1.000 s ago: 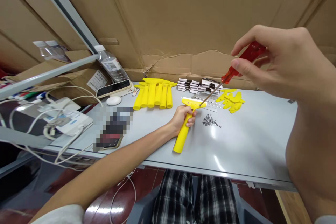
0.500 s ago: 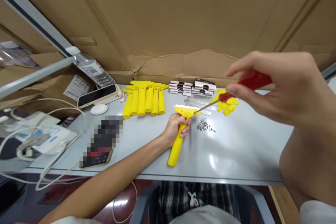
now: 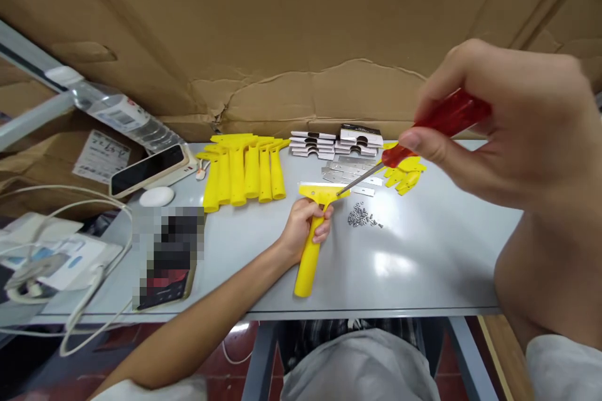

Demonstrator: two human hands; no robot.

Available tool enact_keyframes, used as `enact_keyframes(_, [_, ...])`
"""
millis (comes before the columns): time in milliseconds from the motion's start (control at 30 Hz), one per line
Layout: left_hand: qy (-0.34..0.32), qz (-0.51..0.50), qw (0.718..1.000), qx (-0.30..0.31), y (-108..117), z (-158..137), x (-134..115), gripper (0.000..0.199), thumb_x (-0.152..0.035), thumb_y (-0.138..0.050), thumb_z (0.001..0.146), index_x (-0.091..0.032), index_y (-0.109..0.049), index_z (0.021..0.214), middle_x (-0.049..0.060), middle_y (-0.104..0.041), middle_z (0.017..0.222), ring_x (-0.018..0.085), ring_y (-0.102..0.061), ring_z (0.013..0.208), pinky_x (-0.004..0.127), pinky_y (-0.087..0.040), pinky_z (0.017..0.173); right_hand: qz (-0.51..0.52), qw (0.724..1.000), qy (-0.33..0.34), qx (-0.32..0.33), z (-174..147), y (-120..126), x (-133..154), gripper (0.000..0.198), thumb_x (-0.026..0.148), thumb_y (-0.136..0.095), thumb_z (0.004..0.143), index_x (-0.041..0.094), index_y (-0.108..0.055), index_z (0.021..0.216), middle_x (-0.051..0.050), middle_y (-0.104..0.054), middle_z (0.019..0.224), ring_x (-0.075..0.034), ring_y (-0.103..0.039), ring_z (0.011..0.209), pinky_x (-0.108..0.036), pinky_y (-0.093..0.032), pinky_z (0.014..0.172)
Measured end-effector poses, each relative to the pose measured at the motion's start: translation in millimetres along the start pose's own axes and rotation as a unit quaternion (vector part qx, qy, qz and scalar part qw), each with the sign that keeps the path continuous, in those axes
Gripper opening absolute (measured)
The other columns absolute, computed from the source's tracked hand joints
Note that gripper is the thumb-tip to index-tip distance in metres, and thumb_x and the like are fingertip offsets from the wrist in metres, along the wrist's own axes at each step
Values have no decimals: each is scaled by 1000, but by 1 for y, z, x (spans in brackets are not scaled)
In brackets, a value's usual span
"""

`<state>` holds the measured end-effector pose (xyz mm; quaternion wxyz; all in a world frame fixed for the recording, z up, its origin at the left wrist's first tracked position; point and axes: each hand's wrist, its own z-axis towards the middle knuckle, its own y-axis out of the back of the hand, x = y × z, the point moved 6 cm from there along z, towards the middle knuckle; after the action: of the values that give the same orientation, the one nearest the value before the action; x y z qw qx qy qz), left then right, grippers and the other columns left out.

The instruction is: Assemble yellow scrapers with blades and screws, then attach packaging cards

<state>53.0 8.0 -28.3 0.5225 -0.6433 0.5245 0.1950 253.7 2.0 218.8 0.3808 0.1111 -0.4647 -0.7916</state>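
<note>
My left hand (image 3: 305, 229) is wrapped round the upper handle of a yellow scraper (image 3: 309, 266), whose head points away from me with a thin blade strip along its far edge. Up on the right, my right hand (image 3: 508, 119) grips the red handle of a screwdriver (image 3: 451, 114). The shaft slants down to the left, and its tip meets the right side of the scraper head. Small screws (image 3: 361, 215) lie in a loose pile just right of the scraper. Behind them are flat metal blades (image 3: 350, 169) and several small yellow plates (image 3: 404, 174).
Several yellow scraper handles (image 3: 239, 175) lie side by side at the back left. Stacked blade boxes (image 3: 360, 136) sit against the cardboard (image 3: 329, 103). At left are a phone (image 3: 149, 170), a white oval item (image 3: 157, 197), a bottle (image 3: 125, 114), white cables (image 3: 78, 310) and a blurred-out phone (image 3: 169, 263).
The view has shifted slightly, so most table items appear further left. The screwdriver stays on the scraper head; my right hand's fingers now close more tightly round its handle.
</note>
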Motion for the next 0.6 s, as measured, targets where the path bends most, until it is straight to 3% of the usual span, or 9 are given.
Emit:
enact_keyframes(167, [-23, -5, 1000, -2, -2, 1, -2, 12, -20, -62, 60, -17, -52, 64, -3, -47, 50, 6, -30, 33, 17, -23, 31, 65, 996, 49, 49, -5, 3, 20, 25, 15, -61, 85, 26, -50, 105, -1, -60, 113, -17, -70, 95, -33, -63, 76])
enact_keyframes(367, [-22, 25, 999, 12, -6, 1, -2, 10, -22, -63, 61, -16, -55, 62, -4, -39, 41, 6, -28, 32, 17, -22, 31, 25, 998, 61, 13, -4, 6, 24, 15, 29, -65, 91, 28, -53, 98, 3, -68, 92, -16, -67, 76, -33, -55, 67])
enact_keyframes(500, [-35, 21, 999, 3, -3, 2, -1, 9, -20, -63, 61, -15, -56, 62, -3, -43, 45, 6, -29, 33, 17, -21, 31, -47, 998, 49, -8, 1, 5, 19, 16, 35, -64, 92, 26, -51, 87, 1, -65, 78, -18, -61, 67, -39, -53, 75])
enact_keyframes(600, [-36, 24, 999, 6, -2, 2, 0, 8, -20, -62, 61, -14, -56, 63, -3, -45, 46, 5, -30, 32, 17, -22, 31, -62, 996, 60, -10, -2, 6, 18, 16, 33, -66, 87, 24, -53, 94, 1, -64, 84, -17, -60, 70, -41, -54, 79])
